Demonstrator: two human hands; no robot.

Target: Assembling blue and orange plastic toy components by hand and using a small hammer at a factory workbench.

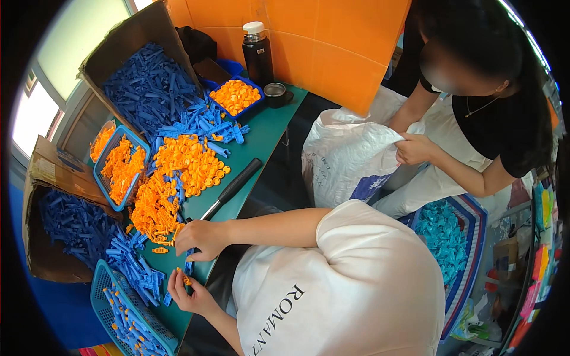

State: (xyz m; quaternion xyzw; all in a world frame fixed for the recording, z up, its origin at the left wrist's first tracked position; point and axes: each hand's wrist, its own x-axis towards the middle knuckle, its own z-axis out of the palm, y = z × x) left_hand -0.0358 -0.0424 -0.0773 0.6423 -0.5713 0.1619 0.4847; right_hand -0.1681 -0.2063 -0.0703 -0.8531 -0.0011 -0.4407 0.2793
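My left hand (193,298) is closed in a pinch on a small blue-and-orange plastic piece (187,280), over the table's front edge. Just above it, my right hand (205,238) has its fingers bent together at the edge of a pile of small orange clip-like parts (155,204). A blue plastic piece (189,255) shows under that hand; what its fingertips hold is hidden. Beside my right wrist lies a tool with a black grip (240,180) and metal shaft, its far end hidden. Round orange caps (193,165) are heaped beyond the clips.
Cardboard boxes (98,62) (35,237) spill long blue pieces (148,89) onto the green table (255,155). A blue basket (101,296) holds blue-and-orange pieces. Trays (98,172) (258,102) hold orange parts. A black flask (257,59) stands behind. A co-worker handles a white sack (350,148).
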